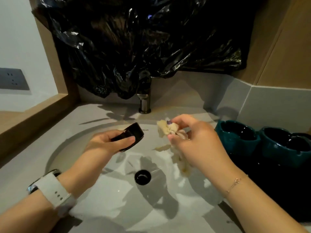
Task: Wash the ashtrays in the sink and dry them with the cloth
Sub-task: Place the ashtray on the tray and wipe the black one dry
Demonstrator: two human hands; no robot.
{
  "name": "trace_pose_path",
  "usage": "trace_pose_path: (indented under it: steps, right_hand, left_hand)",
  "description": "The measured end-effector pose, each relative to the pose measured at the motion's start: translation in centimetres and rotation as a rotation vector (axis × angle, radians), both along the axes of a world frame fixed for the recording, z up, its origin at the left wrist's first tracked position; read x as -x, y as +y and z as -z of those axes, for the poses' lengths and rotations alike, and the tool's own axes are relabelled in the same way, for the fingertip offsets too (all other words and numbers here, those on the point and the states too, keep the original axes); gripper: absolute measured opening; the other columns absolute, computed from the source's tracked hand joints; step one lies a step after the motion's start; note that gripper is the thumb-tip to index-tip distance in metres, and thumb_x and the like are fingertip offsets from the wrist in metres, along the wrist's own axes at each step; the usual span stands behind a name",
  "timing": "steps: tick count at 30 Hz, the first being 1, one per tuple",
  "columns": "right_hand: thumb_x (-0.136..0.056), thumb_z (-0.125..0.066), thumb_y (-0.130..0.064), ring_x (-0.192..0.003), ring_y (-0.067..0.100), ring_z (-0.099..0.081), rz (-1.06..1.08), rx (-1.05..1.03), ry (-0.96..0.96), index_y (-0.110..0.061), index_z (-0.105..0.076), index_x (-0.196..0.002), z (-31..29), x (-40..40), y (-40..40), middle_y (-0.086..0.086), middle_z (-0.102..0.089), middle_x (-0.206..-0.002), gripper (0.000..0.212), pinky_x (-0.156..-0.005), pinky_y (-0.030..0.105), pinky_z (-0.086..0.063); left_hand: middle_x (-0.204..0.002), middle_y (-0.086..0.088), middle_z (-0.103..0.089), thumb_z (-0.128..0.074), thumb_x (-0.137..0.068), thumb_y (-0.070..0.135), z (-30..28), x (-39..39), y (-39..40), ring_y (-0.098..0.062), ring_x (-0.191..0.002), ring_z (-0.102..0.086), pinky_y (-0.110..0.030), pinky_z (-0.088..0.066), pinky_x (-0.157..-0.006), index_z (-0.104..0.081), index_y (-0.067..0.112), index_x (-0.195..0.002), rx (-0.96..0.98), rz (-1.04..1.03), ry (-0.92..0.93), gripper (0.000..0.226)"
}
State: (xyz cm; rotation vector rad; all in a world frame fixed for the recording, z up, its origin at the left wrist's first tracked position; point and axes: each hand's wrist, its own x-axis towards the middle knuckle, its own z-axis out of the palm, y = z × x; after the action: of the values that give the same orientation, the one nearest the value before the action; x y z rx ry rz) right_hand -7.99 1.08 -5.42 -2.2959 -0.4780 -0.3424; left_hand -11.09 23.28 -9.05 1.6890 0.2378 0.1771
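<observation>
Plastic: crumpled glossy black plastic sheet (143, 44) covers the wall and hides the top of the dark metal tap (144, 102).
Worktop: smooth grey stone worktop (25, 148).
Sink: round white glazed sink (117, 190) with black drain (142, 177).
Teal ashtrays: two glossy teal ceramic ashtrays (262, 143) beside the sink, right one cut off.
Left hand (107, 142): grip clasps a small round black glossy ashtray (130, 133) over the sink.
Right hand (193, 142): grip pinches a bunched cream cloth (165, 130), stained, partly hidden.
Writing: tiny mark on the rim, unreadable.
</observation>
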Motion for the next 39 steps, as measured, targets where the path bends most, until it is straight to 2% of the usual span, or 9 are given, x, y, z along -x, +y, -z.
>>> trace_pose_path:
  steps: [3,7,11,15,21,27,32,35,39]
  right_hand:
    - [-0.086,-0.068,-0.023,-0.082,-0.012,-0.058,0.02,-0.21,0.103,-0.035,-0.067,-0.105,-0.3,-1.9,0.2,-0.021,-0.062,-0.094,0.023,-0.066,0.003,-0.045]
    - [-0.089,-0.064,-0.027,-0.091,0.013,-0.062,0.06,-0.15,0.115,-0.031,-0.068,-0.104,-2.4,-7.2,1.1,-0.001,-0.066,-0.101,0.016,-0.079,0.031,-0.053]
    - [-0.09,-0.06,-0.036,-0.079,0.023,-0.066,0.131,-0.089,0.184,-0.031,-0.067,-0.094,-2.7,-14.6,2.1,0.0,-0.067,-0.091,0.01,-0.067,0.042,-0.055]
    - [-0.093,-0.057,-0.026,-0.104,0.033,-0.059,0.162,0.104,0.408,-0.019,-0.063,-0.115,-1.2,-18.8,1.8,0.011,-0.064,-0.113,0.024,-0.084,0.04,-0.049]
    - [-0.094,-0.059,-0.025,-0.127,0.019,-0.051,0.24,-0.114,0.523,-0.018,-0.05,-0.138,-6.3,-15.1,-0.4,0.004,-0.055,-0.137,0.046,-0.101,0.024,-0.038]
    - [-0.093,-0.062,-0.021,-0.112,0.008,-0.057,0.238,-0.34,0.518,-0.029,-0.06,-0.125,-11.8,-7.0,-7.2,-0.003,-0.063,-0.122,0.034,-0.09,0.014,-0.041]
    - [-0.092,-0.06,-0.028,-0.111,-0.024,-0.045,0.237,-0.296,0.461,-0.044,-0.057,-0.121,-13.7,-1.8,-14.7,-0.03,-0.054,-0.121,0.033,-0.094,0.001,-0.035]
    - [-0.092,-0.059,-0.03,-0.116,-0.021,-0.044,0.258,-0.264,0.438,-0.039,-0.058,-0.125,-13.7,-0.6,-20.3,-0.03,-0.053,-0.124,0.035,-0.092,-0.002,-0.034]
    - [-0.091,-0.06,-0.027,-0.117,-0.016,-0.048,0.319,-0.31,0.398,-0.038,-0.06,-0.122,-13.5,-0.4,-27.2,-0.03,-0.054,-0.123,0.034,-0.091,0.001,-0.037]
  left_hand:
    - [-0.085,0.001,-0.071,-0.076,-0.081,0.035,-0.1,-0.4,-0.5,-0.019,-0.085,-0.064,-0.026,-0.046,-0.071,-0.073,0.03,-0.088,-0.076,-0.048,0.054,0.01]
    - [-0.085,0.014,-0.069,-0.082,-0.076,0.023,-1.5,-2.3,-1.5,0.004,-0.079,-0.061,-0.007,-0.042,-0.064,-0.075,0.019,-0.09,-0.119,-0.023,0.06,0.016]
    - [-0.091,0.015,-0.072,-0.075,-0.084,0.015,-4.5,-3.6,-1.8,0.002,-0.085,-0.064,-0.007,-0.045,-0.075,-0.076,0.017,-0.091,-0.143,0.133,0.109,0.008]
    - [-0.078,0.026,-0.066,-0.076,-0.083,0.018,-6.9,-4.0,-1.7,0.004,-0.072,-0.058,-0.009,-0.042,-0.068,-0.071,0.019,-0.08,-0.261,0.196,0.087,0.006]
    - [-0.108,0.042,-0.056,-0.085,-0.075,0.021,-9.6,-4.9,-2.3,0.034,-0.108,-0.037,0.006,-0.025,-0.091,-0.069,0.039,-0.082,-0.344,0.266,0.015,0.025]
    - [-0.094,0.025,-0.07,-0.086,-0.073,0.02,-13.3,-5.5,-7.7,0.01,-0.105,-0.057,-0.004,-0.041,-0.09,-0.076,0.027,-0.087,-0.284,0.18,-0.043,0.019]
    - [-0.111,0.037,-0.061,-0.084,-0.074,0.031,-14.1,-6.0,-14.9,0.016,-0.125,-0.038,-0.004,-0.024,-0.104,-0.071,0.045,-0.08,-0.384,0.368,-0.165,0.02]
    - [-0.102,0.036,-0.066,-0.079,-0.074,0.043,-14.0,-6.9,-20.8,0.014,-0.126,-0.039,-0.004,-0.024,-0.105,-0.073,0.044,-0.085,-0.454,0.469,-0.227,0.013]
    - [-0.101,0.027,-0.067,-0.063,-0.075,0.054,-13.1,-8.4,-29.8,0.004,-0.125,-0.04,-0.003,-0.021,-0.107,-0.08,0.024,-0.087,-0.577,0.538,-0.323,0.037]
